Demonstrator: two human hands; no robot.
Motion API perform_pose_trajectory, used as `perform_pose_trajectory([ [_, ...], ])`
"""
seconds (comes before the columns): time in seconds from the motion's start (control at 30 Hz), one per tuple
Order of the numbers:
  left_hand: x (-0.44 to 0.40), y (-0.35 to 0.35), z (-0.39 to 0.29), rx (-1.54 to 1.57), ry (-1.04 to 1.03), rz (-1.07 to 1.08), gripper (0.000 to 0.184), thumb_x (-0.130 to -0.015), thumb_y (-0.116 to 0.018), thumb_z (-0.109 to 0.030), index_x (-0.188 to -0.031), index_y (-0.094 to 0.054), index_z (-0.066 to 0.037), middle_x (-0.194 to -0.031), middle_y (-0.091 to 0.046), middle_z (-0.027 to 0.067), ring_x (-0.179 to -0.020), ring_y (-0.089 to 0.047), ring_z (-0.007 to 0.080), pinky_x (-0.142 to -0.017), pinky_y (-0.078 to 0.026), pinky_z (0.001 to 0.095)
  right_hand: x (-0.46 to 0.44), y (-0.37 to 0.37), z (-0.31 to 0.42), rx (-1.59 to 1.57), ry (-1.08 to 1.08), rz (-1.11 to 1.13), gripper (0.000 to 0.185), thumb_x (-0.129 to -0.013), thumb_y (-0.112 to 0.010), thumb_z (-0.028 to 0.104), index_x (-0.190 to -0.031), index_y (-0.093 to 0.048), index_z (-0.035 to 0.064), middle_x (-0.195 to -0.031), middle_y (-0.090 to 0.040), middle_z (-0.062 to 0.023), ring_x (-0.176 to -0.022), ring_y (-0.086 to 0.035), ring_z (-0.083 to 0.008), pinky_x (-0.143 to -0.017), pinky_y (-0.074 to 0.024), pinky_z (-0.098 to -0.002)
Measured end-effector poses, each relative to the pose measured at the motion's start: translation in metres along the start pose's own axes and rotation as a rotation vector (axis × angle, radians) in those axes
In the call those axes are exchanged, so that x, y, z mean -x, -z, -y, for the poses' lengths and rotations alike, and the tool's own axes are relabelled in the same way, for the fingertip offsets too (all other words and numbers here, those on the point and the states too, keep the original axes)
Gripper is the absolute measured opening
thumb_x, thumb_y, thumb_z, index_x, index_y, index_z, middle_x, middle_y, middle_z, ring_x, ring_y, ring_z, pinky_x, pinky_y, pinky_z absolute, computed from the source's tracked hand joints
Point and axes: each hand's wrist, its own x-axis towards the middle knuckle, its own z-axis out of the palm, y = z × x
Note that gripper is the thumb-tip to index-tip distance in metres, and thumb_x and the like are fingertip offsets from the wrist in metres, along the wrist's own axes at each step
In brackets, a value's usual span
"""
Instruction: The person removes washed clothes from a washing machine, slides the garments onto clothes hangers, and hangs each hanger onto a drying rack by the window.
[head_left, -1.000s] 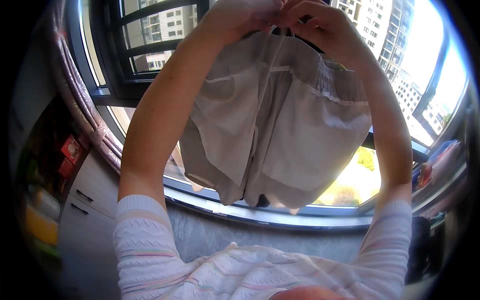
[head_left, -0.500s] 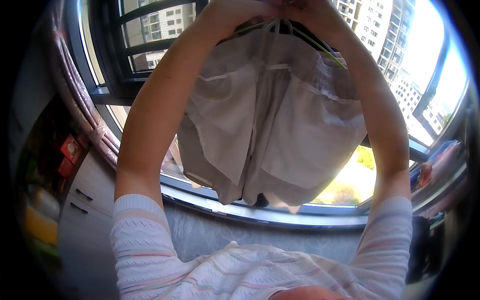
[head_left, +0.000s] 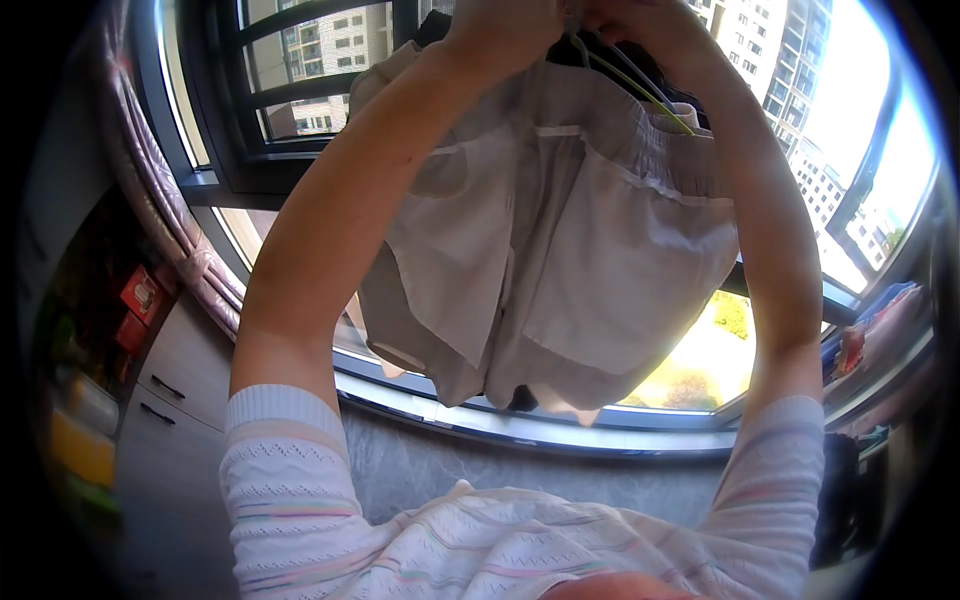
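Observation:
Light beige shorts [head_left: 620, 270] hang before me at a window, their inner side seams and pocket bags showing. A thin green hanger [head_left: 640, 88] slopes through the right side of the waistband. Above the waistband's middle, my left hand [head_left: 510, 32] is closed, with a pale drawstring [head_left: 573, 25] at its fingertips. My right hand [head_left: 645, 25] is bent in close beside it, fingers curled at the same cord. The top edge cuts off part of both hands, so their exact grip is partly hidden. Dark fabric shows behind the waistband.
A dark-framed window [head_left: 270, 150] stands open at the left, with a gathered curtain [head_left: 165, 200] beside it. Below are a window sill [head_left: 480, 432] and grey cabinets [head_left: 175, 400]. Red boxes [head_left: 140, 292] stand at far left; folded cloth [head_left: 880, 320] lies at right.
My left hand has moved left and slightly down, its forearm now covering the left of the waistband. The drawstring no longer dangles over the front. My right hand has shifted slightly right.

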Motion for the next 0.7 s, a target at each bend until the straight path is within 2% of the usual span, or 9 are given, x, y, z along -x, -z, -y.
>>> perform_pose_trajectory([
  [0.1,0.001,-0.004,-0.002,0.053,0.030,-0.002,0.015,-0.074,-0.056,-0.014,-0.086,-0.053,-0.005,-0.076,-0.059,0.0155,-0.072,-0.059,0.0335,-0.063,-0.047,0.0426,0.005,0.001,0.009,0.038,-0.149,-0.009,0.019,-0.085,-0.053,0.006,-0.102,-0.060,0.0021,-0.077,-0.062,-0.0033,-0.065,-0.058,-0.0087,-0.057,-0.0482,-0.0202],
  [0.23,-0.001,0.001,-0.004,0.116,0.086,-0.094,0.015,-0.075,-0.057,-0.017,-0.083,-0.053,-0.005,-0.068,-0.060,0.0145,-0.066,-0.060,0.0335,-0.058,-0.048,0.0411,0.003,0.005,0.017,0.131,-0.146,0.119,0.017,-0.084,-0.055,0.008,-0.099,-0.061,0.0021,-0.075,-0.062,-0.0027,-0.064,-0.058,-0.0089,-0.055,-0.0484,-0.0196],
  [0.3,-0.001,0.006,0.000,0.101,0.079,-0.056,0.016,-0.074,-0.061,-0.018,-0.079,-0.054,-0.004,-0.063,-0.059,0.0136,-0.061,-0.060,0.0311,-0.055,-0.048,0.0384,-0.001,0.001,0.015,0.180,-0.133,0.159,0.014,-0.084,-0.056,0.009,-0.095,-0.061,0.0020,-0.074,-0.062,-0.0029,-0.063,-0.059,-0.0090,-0.054,-0.0482,-0.0192],
  [0.4,0.000,0.019,0.003,0.203,0.111,0.016,0.019,-0.070,-0.067,-0.019,-0.076,-0.057,-0.003,-0.059,-0.058,0.0117,-0.056,-0.059,0.0251,-0.052,-0.046,0.0338,0.002,-0.001,0.016,0.232,-0.125,0.111,0.012,-0.082,-0.057,0.008,-0.092,-0.061,0.0021,-0.072,-0.062,-0.0035,-0.062,-0.058,-0.0089,-0.054,-0.0480,-0.0195],
  [0.5,0.004,0.023,0.010,0.315,0.140,0.085,0.020,-0.069,-0.070,-0.019,-0.076,-0.060,-0.003,-0.057,-0.058,0.0080,-0.051,-0.056,0.0160,-0.048,-0.043,0.0284,0.006,0.001,0.010,0.073,-0.112,-0.032,0.007,-0.080,-0.057,0.007,-0.085,-0.061,0.0023,-0.070,-0.061,-0.0034,-0.060,-0.058,-0.0095,-0.052,-0.0474,-0.0202],
  [0.53,0.005,0.024,0.012,0.347,0.144,0.104,0.020,-0.069,-0.071,-0.019,-0.077,-0.061,-0.004,-0.056,-0.058,0.0065,-0.049,-0.055,0.0127,-0.047,-0.042,0.0265,0.006,0.000,0.010,0.148,-0.088,-0.082,0.007,-0.079,-0.056,0.006,-0.084,-0.060,0.0021,-0.069,-0.061,-0.0034,-0.059,-0.058,-0.0100,-0.052,-0.0475,-0.0210],
  [0.63,0.005,0.038,0.006,0.481,0.383,0.308,0.015,-0.074,-0.068,-0.016,-0.080,-0.061,-0.004,-0.055,-0.057,0.0028,-0.047,-0.051,0.0066,-0.043,-0.037,0.0231,0.007,-0.005,0.005,0.343,0.024,-0.204,0.005,-0.076,-0.055,0.003,-0.079,-0.059,0.0016,-0.067,-0.060,-0.0038,-0.058,-0.057,-0.0116,-0.051,-0.0477,-0.0234],
  [0.7,0.002,0.039,0.007,0.621,0.398,0.341,0.013,-0.078,-0.065,-0.014,-0.083,-0.060,-0.003,-0.054,-0.055,0.0008,-0.045,-0.048,0.0049,-0.041,-0.034,0.0217,0.007,-0.004,0.009,0.445,0.162,-0.249,0.004,-0.073,-0.055,0.000,-0.075,-0.058,0.0014,-0.064,-0.059,-0.0046,-0.056,-0.057,-0.0128,-0.050,-0.0479,-0.0252],
])
